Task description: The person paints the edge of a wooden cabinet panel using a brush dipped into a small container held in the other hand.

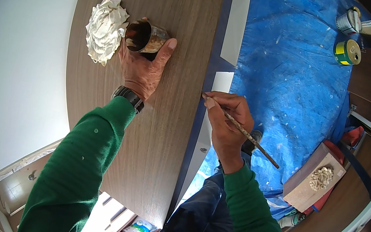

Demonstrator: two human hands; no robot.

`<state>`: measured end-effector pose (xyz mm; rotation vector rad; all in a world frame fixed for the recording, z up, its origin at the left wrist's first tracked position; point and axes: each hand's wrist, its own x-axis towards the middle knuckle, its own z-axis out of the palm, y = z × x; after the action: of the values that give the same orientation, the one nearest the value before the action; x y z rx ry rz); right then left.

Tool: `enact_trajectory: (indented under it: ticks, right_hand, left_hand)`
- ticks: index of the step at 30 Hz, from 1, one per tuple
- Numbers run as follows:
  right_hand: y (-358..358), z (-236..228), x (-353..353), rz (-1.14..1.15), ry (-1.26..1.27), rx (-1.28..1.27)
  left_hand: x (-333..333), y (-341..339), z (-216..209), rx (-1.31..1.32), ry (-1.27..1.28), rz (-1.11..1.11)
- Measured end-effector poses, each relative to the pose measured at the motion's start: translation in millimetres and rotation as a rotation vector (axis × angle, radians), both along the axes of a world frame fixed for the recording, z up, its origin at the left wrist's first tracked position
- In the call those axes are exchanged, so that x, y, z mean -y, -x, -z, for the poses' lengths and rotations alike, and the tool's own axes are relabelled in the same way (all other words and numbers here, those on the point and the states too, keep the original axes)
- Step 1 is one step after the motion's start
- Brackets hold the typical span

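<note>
My left hand (141,72), with a dark watch on its wrist, is wrapped round a small cup (159,42) stained brown. The cup is tilted on a wood-grain panel (159,121), its dark mouth facing left. In my right hand (228,121) a thin paintbrush (257,145) is pinched between thumb and fingers. Its spattered handle slants down to the right, while the tip meets the panel's dark right edge (191,132); the bristles are too small to make out. Just left of the cup lies a crumpled, off-white, rosette-shaped piece (105,31).
A paint-flecked blue sheet (284,64) covers the floor at right. Two cans, one green and yellow (347,52), one grey (349,22), stand far right. Lower down, a box (306,179) carries another crumpled rosette (321,178). A white wall (16,61) borders the panel's left.
</note>
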<state>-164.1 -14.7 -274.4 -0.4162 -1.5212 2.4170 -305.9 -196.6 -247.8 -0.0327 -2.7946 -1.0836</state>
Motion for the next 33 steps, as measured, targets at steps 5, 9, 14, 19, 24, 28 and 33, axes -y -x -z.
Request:
enact_trajectory:
  ticks: [5, 9, 14, 19, 24, 28, 33]
  right_hand:
    - [-3.1, 0.9, 0.2, -0.003, -0.017, -0.001]
    - [-5.4, 1.7, 1.2, -0.007, 0.002, 0.004]
    - [-8.7, 2.2, 2.2, -0.01, -0.012, -0.009]
    - [-12.8, 2.6, 4.0, -0.009, -0.002, -0.008]
    - [-16.4, 3.1, 4.5, -0.012, 0.012, -0.011]
    - [-18.1, 1.4, 4.8, -0.016, 0.008, -0.008]
    - [-21.4, -1.2, 6.0, -0.023, 0.022, 0.012]
  left_hand:
    - [-0.9, 0.0, -0.2, 0.019, -0.023, -0.001]
    - [-0.1, 0.2, -0.5, 0.027, -0.033, -0.002]
    - [-0.7, -0.6, -0.5, 0.041, -0.041, -0.013]
    - [2.2, 1.0, 2.3, -0.004, -0.053, 0.002]
    - [-2.5, 0.3, -2.0, 0.016, -0.017, -0.01]
    - [-2.0, 0.4, -1.4, 0.01, 0.001, -0.009]
    - [1.8, 2.1, 1.6, -0.001, 0.003, -0.002]
